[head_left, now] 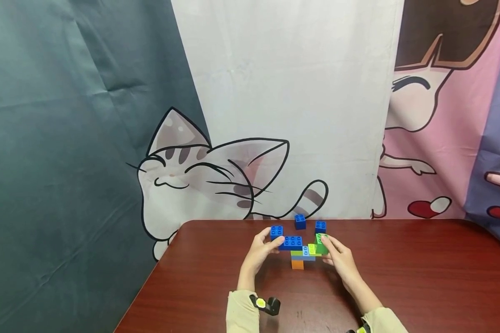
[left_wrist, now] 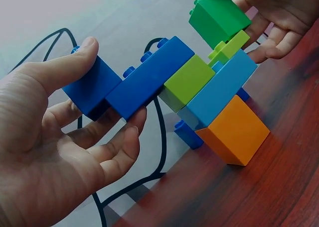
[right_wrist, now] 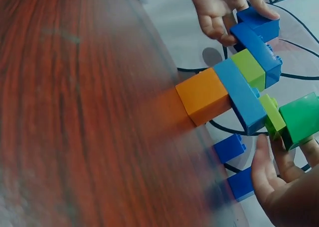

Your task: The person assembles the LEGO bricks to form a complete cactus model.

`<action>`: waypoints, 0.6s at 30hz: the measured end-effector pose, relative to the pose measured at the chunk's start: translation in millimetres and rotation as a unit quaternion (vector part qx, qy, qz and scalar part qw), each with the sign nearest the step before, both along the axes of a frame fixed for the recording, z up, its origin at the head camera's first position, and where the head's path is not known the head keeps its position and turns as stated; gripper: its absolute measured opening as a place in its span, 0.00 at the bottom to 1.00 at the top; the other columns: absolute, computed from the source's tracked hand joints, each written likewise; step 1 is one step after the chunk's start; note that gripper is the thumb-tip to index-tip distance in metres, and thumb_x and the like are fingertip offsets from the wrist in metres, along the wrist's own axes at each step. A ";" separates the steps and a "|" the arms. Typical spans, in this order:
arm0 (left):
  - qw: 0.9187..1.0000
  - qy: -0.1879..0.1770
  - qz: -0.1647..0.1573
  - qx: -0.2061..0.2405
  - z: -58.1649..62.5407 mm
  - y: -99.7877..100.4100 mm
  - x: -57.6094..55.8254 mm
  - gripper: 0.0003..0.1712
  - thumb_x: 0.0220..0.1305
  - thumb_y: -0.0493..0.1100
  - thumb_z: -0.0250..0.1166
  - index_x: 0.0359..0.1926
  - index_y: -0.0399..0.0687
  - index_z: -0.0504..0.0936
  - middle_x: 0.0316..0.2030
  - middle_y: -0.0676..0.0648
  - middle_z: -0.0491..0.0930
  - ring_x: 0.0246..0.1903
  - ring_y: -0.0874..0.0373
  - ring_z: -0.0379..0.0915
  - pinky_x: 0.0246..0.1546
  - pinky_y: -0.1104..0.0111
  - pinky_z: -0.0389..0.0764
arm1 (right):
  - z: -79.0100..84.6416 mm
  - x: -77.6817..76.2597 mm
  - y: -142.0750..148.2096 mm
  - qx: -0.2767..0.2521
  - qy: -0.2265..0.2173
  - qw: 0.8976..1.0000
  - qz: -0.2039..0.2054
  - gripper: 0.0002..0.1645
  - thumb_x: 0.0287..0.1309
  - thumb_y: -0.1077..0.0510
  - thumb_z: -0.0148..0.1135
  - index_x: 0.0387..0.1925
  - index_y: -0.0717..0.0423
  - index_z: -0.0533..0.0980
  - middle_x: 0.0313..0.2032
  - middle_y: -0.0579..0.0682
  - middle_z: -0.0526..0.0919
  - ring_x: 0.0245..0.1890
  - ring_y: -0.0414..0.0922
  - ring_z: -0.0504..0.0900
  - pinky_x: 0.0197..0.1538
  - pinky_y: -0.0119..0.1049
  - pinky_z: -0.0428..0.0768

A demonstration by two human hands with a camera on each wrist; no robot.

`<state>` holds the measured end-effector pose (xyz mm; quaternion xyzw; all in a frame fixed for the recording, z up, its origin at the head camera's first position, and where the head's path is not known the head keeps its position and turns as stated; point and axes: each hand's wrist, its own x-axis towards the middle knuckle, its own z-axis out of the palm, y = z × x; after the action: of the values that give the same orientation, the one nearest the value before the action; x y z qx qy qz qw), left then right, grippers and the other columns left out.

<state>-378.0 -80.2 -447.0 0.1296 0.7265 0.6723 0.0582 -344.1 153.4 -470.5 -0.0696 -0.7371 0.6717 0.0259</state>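
A structure of toy building bricks stands on an orange brick (head_left: 297,265). A light blue brick (left_wrist: 219,90) lies across that, bearing a lime brick (left_wrist: 189,82) at one end and a thinner lime piece (left_wrist: 232,47) at the other. From the lime brick a long blue brick (head_left: 291,243) reaches out leftward. My left hand (head_left: 256,255) pinches a smaller blue brick (left_wrist: 92,86) at its outer end, thumb above and fingers beneath. On the right side, my right hand (head_left: 343,262) grips a green brick (left_wrist: 219,19) sitting on the thinner lime piece.
Two loose blue bricks, one farther back (head_left: 300,222) and one to the right (head_left: 320,226), stand near the far edge of the dark red table (head_left: 191,286). Behind the table hangs a cloth (head_left: 300,92) printed with cartoon figures.
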 end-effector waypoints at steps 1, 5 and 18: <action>1.000 0.000 0.001 0.000 0.2 -0.1 -0.1 0.29 0.65 0.49 0.65 0.62 0.38 0.72 0.41 0.44 0.84 0.34 0.62 0.77 0.43 0.68 0.82 | 0.5 0.1 -0.4 -0.001 -0.001 1.000 0.001 0.39 0.69 0.37 0.50 0.69 0.60 0.64 0.50 0.60 0.80 0.31 0.34 0.83 0.41 0.30 0.84; 1.000 -0.003 0.002 0.000 0.4 -0.3 -0.1 0.29 0.65 0.48 0.65 0.62 0.38 0.72 0.42 0.44 0.84 0.34 0.63 0.78 0.47 0.61 0.83 | 1.9 0.5 -1.6 -0.015 -0.009 1.000 0.008 0.38 0.69 0.37 0.49 0.68 0.59 0.64 0.39 0.52 0.83 0.30 0.35 0.84 0.39 0.29 0.84; 1.000 -0.008 0.004 -0.006 -0.1 0.8 -1.2 0.30 0.65 0.49 0.65 0.62 0.39 0.71 0.42 0.47 0.82 0.34 0.62 0.77 0.47 0.63 0.82 | 1.2 -4.8 -3.3 -0.071 -0.023 0.997 0.011 0.36 0.70 0.39 0.49 0.63 0.64 0.65 0.32 0.42 0.77 0.29 0.34 0.78 0.37 0.26 0.81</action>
<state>-379.2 -79.4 -447.1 0.1208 0.7307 0.6690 0.0621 -349.0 150.1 -469.3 -0.0791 -0.6885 0.7209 -0.0036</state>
